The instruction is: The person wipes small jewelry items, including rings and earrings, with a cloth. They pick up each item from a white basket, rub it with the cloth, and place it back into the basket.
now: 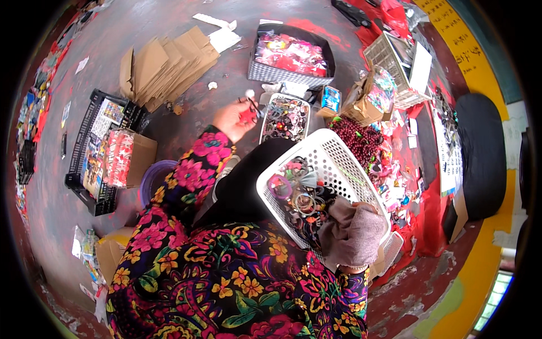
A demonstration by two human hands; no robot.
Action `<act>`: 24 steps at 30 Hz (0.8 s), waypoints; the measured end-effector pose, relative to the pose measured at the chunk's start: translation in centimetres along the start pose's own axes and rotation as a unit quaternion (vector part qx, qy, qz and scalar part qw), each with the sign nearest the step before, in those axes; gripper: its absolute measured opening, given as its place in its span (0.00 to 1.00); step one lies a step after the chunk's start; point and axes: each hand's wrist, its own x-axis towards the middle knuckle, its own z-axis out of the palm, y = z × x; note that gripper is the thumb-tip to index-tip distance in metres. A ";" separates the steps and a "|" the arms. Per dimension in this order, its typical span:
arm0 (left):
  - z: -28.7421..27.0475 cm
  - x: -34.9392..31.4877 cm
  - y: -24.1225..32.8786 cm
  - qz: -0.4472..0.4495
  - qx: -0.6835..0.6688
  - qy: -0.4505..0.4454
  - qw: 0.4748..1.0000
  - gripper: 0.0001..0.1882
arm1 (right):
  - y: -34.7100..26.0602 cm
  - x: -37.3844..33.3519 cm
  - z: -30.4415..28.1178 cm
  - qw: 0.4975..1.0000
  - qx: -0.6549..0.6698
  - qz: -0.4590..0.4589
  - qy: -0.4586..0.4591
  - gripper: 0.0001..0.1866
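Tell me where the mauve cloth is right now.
In the head view, the mauve cloth is right of centre, bunched over the near right end of the white basket, just beyond the bracelet on the right wrist.

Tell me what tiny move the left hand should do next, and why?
Maybe the left hand could shift a little to the right, over the white tray. It seems to pinch a small dark item, too blurred to name, and the tray right beside it holds a jumble of little accessories.
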 end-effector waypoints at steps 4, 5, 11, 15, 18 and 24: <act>-6.6 6.8 -5.2 -0.036 0.041 0.026 0.998 0.06 | 1.5 -1.4 1.2 0.955 0.214 0.208 -0.015 0.14; -8.7 9.0 -6.6 -0.038 0.060 0.008 0.997 0.06 | 1.9 -1.6 1.5 0.927 0.298 0.228 -0.001 0.15; -11.8 16.6 -11.4 0.037 0.496 -0.172 0.850 0.12 | 0.8 -0.3 1.2 0.977 0.130 0.165 -0.040 0.16; -11.8 19.4 -12.7 0.032 0.678 -0.099 0.727 0.25 | -0.9 0.9 0.5 0.998 -0.048 0.008 -0.033 0.16; -11.8 19.4 -13.2 0.110 0.794 -0.131 0.584 0.20 | -1.1 0.5 0.3 0.997 -0.078 -0.001 -0.019 0.14; -13.4 17.1 -7.7 0.191 0.870 -0.106 0.442 0.10 | -0.2 0.0 1.7 0.846 0.458 0.270 0.047 0.13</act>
